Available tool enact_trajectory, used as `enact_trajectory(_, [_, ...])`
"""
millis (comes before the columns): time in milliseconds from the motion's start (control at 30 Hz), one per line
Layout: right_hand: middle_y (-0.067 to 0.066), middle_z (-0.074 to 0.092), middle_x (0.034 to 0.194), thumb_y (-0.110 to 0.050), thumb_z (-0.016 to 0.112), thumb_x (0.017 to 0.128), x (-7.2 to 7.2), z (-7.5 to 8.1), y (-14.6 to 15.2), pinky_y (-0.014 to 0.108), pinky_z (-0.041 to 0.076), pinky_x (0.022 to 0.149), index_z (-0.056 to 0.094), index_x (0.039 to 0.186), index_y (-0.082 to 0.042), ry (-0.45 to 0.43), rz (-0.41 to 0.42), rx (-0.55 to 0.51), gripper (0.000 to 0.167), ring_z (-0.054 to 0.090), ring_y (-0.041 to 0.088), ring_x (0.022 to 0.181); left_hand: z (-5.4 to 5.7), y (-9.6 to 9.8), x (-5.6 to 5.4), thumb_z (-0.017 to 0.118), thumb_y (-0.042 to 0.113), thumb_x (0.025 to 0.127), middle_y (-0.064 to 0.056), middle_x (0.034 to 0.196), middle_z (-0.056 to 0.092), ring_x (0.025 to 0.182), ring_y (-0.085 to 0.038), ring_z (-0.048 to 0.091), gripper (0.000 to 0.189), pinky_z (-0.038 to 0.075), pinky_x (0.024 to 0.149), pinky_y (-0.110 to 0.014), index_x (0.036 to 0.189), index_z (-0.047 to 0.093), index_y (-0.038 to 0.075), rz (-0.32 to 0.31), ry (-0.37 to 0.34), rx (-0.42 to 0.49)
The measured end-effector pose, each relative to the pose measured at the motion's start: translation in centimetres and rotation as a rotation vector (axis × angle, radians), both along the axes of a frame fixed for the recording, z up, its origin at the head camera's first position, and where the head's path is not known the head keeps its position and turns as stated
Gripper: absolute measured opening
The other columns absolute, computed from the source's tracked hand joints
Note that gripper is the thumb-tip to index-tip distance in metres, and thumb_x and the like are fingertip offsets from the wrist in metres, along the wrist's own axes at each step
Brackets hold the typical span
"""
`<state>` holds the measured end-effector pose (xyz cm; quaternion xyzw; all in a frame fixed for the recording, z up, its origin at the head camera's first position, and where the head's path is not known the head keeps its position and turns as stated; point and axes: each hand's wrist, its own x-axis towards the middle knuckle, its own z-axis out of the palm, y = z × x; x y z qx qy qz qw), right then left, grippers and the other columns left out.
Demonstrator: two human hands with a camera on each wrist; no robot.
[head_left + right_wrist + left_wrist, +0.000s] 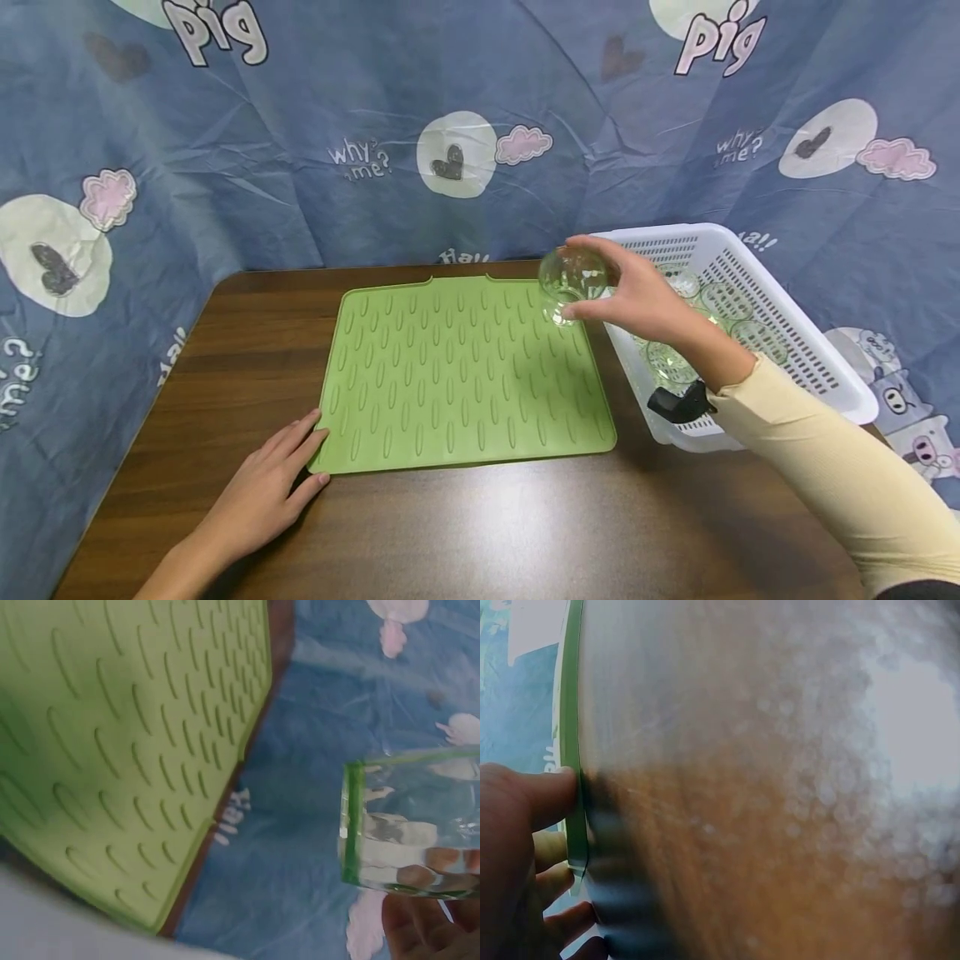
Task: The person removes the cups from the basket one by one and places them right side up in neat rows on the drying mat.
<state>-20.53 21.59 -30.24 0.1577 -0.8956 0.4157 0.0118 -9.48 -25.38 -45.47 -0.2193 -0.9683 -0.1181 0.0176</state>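
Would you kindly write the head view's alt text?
A person's right hand holds a clear round glass cup near a white rectangular perforated basket of glass cups; the left hand touches the near left corner of a green rectangular ridged mat.

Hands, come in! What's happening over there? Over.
Right hand gripping a glass. Left hand touching green mat at near-left corner. More glasses in white basket. Nothing visibly in the way.

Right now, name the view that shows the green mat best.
The head view: nearly the whole green mat shows, flat on the table. The left wrist view catches only a thin edge-on strip; the right wrist view, a cropped, ridged part.
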Motion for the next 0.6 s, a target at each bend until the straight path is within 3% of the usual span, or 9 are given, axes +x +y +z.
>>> enact_trajectory(133, [0.009, 0.062, 0.134, -0.024, 0.09, 0.071, -1.3, -0.3, -1.9, 0.044, 0.05, 0.099, 0.046, 0.147, -0.022, 0.003, 0.027, 0.035, 0.088, 0.064, 0.027, 0.096, -0.1, 0.0, 0.0, 0.067, 0.032, 0.094, -0.018, 0.157, 0.039, 0.134, -0.047, 0.045, 0.06, 0.043, 0.097, -0.067, 0.145, 0.05, 0.006, -0.005, 0.004, 0.003])
enact_trajectory(267, [0.008, 0.055, 0.145, -0.027, 0.09, 0.071, -2.0, -0.3, -4.0, 0.048, 0.045, 0.107, 0.045, 0.148, -0.022, 0.0, 0.076, 0.061, 0.089, 0.062, 0.03, 0.111, -0.2, 0.0, 0.1, 0.067, 0.032, 0.094, -0.018, 0.157, 0.039, 0.134, -0.046, 0.045, 0.059, 0.043, 0.097, -0.067, 0.145, 0.05, 0.006, -0.005, 0.006, 0.01])
enact_trajectory(367, [0.005, 0.052, 0.148, -0.03, 0.089, 0.072, -2.4, -0.4, -5.4, 0.048, 0.044, 0.109, 0.045, 0.148, -0.023, -0.002, 0.105, 0.054, 0.088, 0.051, 0.026, 0.133, -0.3, 0.0, 0.1, 0.068, 0.032, 0.094, -0.017, 0.157, 0.04, 0.135, -0.046, 0.045, 0.059, 0.042, 0.097, -0.067, 0.145, 0.05, 0.007, 0.0, 0.011, 0.011])
enact_trajectory(600, [0.001, 0.054, 0.145, -0.035, 0.087, 0.075, -4.5, -1.3, -8.2, 0.041, 0.049, 0.097, 0.043, 0.149, -0.023, -0.01, 0.128, 0.009, 0.087, 0.058, 0.02, 0.116, -0.3, -0.1, 0.0, 0.067, 0.033, 0.094, -0.018, 0.156, 0.04, 0.134, -0.046, 0.045, 0.059, 0.043, 0.097, -0.067, 0.144, 0.05, 0.007, 0.0, 0.012, 0.009])
